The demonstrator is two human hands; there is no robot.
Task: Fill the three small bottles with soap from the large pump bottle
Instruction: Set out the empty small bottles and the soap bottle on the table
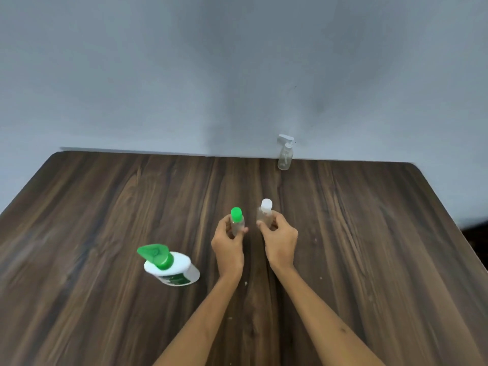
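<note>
A: Left hand (227,240) grips a small clear bottle with a green cap (237,221), upright, above the wooden table (369,247). Whether its base touches the table cannot be told.

B: Right hand (278,237) wraps a second small bottle, white-capped (265,212), upright too. The two bottles sit just beside each other, apart.

A: Large pump bottle (169,265), white body, green pump head, stands on the table left of the left hand.

B: Third small bottle, a clear one with a spray top (284,154), stands at the far edge by the wall (237,75), well apart from both hands.

Table (369,260) right side bare; pump bottle (170,265) blocks near-left.
</note>
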